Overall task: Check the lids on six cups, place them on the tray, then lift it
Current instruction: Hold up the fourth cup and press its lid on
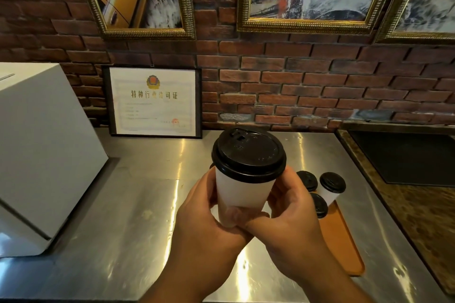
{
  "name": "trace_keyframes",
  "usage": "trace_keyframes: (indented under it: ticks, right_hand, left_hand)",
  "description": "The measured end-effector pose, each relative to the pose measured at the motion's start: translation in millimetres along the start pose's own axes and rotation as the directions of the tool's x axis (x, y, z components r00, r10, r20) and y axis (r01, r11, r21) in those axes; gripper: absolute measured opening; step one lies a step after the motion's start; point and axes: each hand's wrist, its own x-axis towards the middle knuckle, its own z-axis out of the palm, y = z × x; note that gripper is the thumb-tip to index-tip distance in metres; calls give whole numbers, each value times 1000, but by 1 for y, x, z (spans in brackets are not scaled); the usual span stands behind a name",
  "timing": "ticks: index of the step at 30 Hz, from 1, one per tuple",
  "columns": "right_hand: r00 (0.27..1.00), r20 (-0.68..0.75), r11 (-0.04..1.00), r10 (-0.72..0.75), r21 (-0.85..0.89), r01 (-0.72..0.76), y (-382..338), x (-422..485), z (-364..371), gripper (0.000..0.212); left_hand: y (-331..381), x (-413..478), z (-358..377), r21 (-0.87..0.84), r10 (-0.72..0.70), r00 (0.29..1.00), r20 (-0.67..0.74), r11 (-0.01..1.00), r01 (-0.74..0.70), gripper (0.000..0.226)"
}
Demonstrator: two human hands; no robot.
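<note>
I hold a white paper cup (242, 193) with a black lid (248, 154) up in front of me, above the steel counter. My left hand (206, 224) grips its lower left side and my right hand (293, 219) grips its lower right side, fingers curled round the base. The lid sits level on the rim. Behind my right hand, three more black-lidded cups stand on an orange tray (342, 238): one at the right (332, 183), one at the back (307, 179), one nearer (319, 205). My hands hide part of the tray and anything behind the cup.
A large white box (41, 152) stands on the left of the steel counter (138, 224). A framed certificate (154, 101) leans on the brick wall behind. To the right lies a brown stone surface with a dark recessed panel (406, 157).
</note>
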Motion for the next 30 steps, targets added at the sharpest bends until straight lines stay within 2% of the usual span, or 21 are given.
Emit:
trace_keyframes:
  ticks: [4, 9, 14, 18, 25, 30]
  right_hand:
    - [1000, 22, 1000, -5, 3, 5, 1, 1, -1, 83]
    - [999, -23, 999, -28, -20, 28, 5, 5, -1, 91]
    - [1000, 25, 1000, -10, -17, 10, 2, 7, 0, 81]
    - [1000, -18, 999, -12, -49, 11, 5, 10, -2, 96]
    - [1000, 9, 999, 7, -45, -7, 4, 11, 0, 87]
    - [999, -28, 996, 38, -74, -40, 5, 14, -3, 86]
  left_hand:
    - [0, 1, -1, 23, 18, 1000, 0, 1000, -18, 87]
    - [-2, 1, -1, 44, 13, 1000, 0, 999, -13, 88]
    - [-6, 4, -2, 42, 13, 1000, -5, 999, -13, 84]
    - [-10, 5, -1, 64, 26, 1000, 0, 998, -26, 92]
    - [-11, 9, 0, 13, 13, 1000, -20, 1000, -13, 82]
    - [-11, 10, 4, 26, 8, 1000, -29, 1000, -7, 87]
